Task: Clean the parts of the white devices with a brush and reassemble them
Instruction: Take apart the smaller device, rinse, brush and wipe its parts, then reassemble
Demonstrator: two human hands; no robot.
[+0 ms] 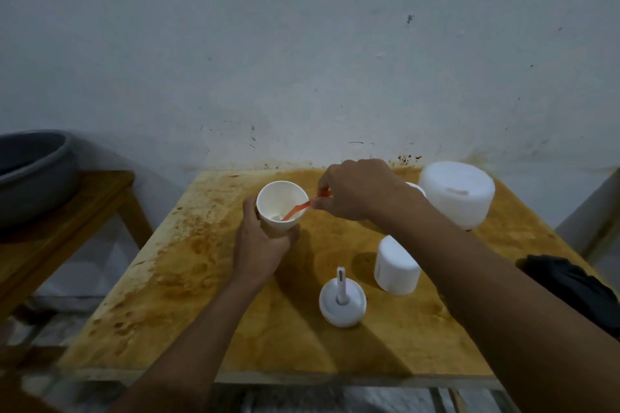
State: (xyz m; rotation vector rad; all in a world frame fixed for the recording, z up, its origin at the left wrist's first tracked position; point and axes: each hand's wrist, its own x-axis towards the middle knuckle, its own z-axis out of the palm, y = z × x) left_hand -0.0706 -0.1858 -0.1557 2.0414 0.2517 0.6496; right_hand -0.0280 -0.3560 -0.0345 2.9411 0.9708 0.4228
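Brush (299, 208) is dipping its orange tip deep inside the white cup (272, 195), right hand (355, 189) pinching the handle with curled fingers. Left hand (260, 245) is wrapping round the cup's lower half, over the stained table (201, 278). Stemmed base (342, 307), small cover (397, 266) and large dome (456, 194) are sitting to the right.

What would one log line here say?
step: brushing cup | left hand: holds cup | right hand: holds brush, tip in cup | table: stemmed base, small cover, big cover
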